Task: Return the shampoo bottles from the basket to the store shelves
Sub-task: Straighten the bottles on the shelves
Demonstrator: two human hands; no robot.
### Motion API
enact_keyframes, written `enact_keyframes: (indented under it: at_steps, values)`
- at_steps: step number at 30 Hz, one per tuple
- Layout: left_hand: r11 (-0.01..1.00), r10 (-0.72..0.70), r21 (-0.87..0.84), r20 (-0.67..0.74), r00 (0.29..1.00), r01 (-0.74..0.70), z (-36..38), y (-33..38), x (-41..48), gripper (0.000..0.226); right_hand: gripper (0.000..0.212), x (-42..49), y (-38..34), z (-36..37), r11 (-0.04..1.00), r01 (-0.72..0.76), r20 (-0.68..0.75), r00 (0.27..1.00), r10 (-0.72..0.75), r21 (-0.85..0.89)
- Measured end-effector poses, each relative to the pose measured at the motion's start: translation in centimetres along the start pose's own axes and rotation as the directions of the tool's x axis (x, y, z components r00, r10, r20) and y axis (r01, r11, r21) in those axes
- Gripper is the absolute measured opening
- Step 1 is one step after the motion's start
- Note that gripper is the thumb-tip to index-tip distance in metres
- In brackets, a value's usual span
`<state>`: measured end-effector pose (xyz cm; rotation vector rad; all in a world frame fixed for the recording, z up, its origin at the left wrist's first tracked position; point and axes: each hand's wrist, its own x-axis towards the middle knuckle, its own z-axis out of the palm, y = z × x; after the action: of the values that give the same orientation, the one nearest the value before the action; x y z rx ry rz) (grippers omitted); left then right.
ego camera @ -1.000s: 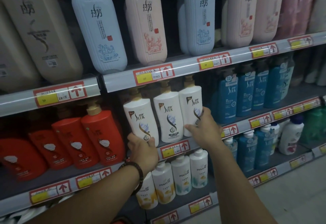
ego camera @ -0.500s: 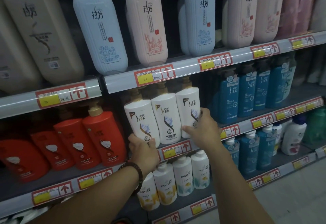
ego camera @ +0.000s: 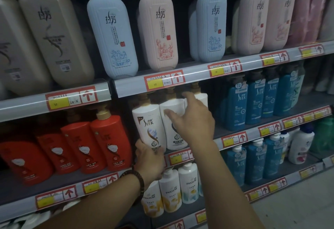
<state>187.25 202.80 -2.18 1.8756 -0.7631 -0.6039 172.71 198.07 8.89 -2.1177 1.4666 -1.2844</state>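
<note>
Shop: price-tagged shelves [ego camera: 196, 75] full of shampoo bottles [ego camera: 112, 35].

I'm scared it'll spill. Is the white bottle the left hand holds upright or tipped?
Upright: the white bottle has its gold pump on top; the left hand grips its base.

Three white SLEK bottles [ego camera: 147, 125] at my left hand [ego camera: 150, 162], four red bottles [ego camera: 110, 138] left of it, three Pantene bottles [ego camera: 169, 192] below.

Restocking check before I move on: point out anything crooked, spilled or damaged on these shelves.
Nothing spilled, damaged or plainly crooked shows. Only the leftmost white Slek bottle looks unsettled: the left hand grips its base at the shelf edge, so it may not be fully seated.
</note>
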Motion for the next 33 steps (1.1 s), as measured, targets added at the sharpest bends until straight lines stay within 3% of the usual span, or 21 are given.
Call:
enact_keyframes:
  at_steps: [4,8,13,23,27,30,33]
  values:
    - [1.0,0.001,-0.002,0.004,1.0,-0.001,-0.2,0.1,0.0,0.061,0.072,0.4,-2.2,1.0,0.997,-0.042,0.045,0.998,0.044,-0.057]
    - [0.999,0.027,0.03,0.005,1.0,-0.027,-0.3,0.2,-0.4,0.064,0.068,1.3,-1.7,1.3,0.994,-0.11,0.083,0.991,0.11,0.002]
    - [0.997,0.069,0.028,0.017,0.997,-0.07,-0.6,0.2,-0.3,0.064,0.07,1.9,-1.0,0.6,0.994,-0.088,0.156,0.985,0.078,0.058]
    - [0.991,0.119,0.055,-0.013,0.993,-0.119,-1.3,0.8,-0.5,0.042,0.069,3.2,-0.1,-0.4,0.994,-0.074,0.273,0.961,0.05,0.08]
    - [0.99,0.122,0.076,0.013,0.992,-0.123,-2.1,1.4,-1.2,0.054,0.06,2.2,0.0,0.1,0.998,-0.033,0.186,0.982,0.024,0.048]
    - [0.982,0.163,0.084,0.057,0.985,-0.167,-3.6,1.5,-2.3,0.069,0.06,0.0,-0.4,0.6,0.999,-0.005,0.016,1.0,0.004,0.049]
    - [0.963,0.241,0.1,0.093,0.966,-0.25,-5.7,1.0,-4.2,0.054,0.034,-2.9,-1.7,1.1,0.995,0.085,-0.1,0.992,-0.08,0.043]
